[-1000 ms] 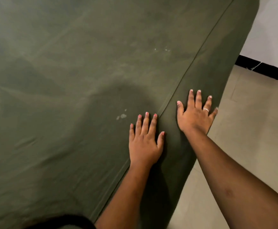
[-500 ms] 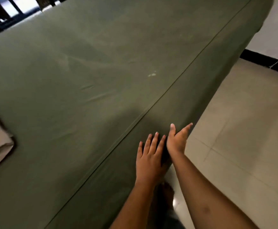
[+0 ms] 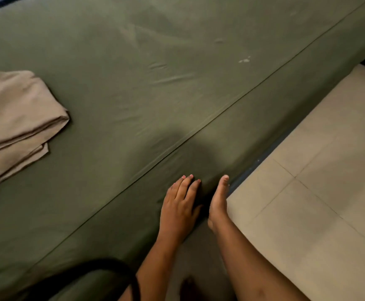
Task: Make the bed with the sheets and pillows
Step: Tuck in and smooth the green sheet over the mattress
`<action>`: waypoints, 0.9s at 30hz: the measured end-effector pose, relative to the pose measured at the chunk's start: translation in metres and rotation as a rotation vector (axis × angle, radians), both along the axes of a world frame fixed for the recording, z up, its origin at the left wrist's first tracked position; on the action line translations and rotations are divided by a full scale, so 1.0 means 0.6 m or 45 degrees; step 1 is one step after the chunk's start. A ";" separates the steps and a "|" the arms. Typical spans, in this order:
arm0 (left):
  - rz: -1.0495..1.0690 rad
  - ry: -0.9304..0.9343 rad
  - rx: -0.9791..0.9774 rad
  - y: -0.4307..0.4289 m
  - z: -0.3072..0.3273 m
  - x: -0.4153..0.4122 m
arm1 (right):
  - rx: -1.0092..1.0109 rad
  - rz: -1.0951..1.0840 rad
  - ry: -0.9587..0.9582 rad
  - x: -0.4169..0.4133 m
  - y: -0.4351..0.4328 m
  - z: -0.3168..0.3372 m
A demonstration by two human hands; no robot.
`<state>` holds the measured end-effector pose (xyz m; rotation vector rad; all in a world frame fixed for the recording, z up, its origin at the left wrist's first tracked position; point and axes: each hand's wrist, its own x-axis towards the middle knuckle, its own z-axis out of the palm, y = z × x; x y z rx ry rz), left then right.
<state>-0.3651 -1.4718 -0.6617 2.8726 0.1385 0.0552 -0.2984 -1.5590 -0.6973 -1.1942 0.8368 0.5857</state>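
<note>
Lower centre, I see both hands straight-fingered, gripping nothing: left hand pressed on the hanging side of the sheet, right hand edge-on just beside it. The sheet spreads across most of the frame, and a folded cloth lies on it at the left edge.

Left hand, right hand seemingly lower on sheet

Dim, flat indoor light; a bright sliver at the top left corner. A soft shadow darkens the green sheet. Slight blur overall.
</note>
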 end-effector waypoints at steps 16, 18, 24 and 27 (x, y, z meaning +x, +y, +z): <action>0.102 0.025 0.042 0.058 0.016 -0.138 | -0.587 0.591 0.150 -0.128 0.044 0.003; 0.124 0.047 0.046 0.067 0.016 -0.153 | -0.869 0.888 0.140 -0.119 0.039 0.005; 0.178 0.029 -0.032 0.081 0.021 -0.189 | -1.258 1.248 0.182 -0.105 0.040 0.003; 0.216 -0.030 0.030 0.087 0.023 -0.211 | -1.335 1.417 0.156 -0.101 0.048 0.012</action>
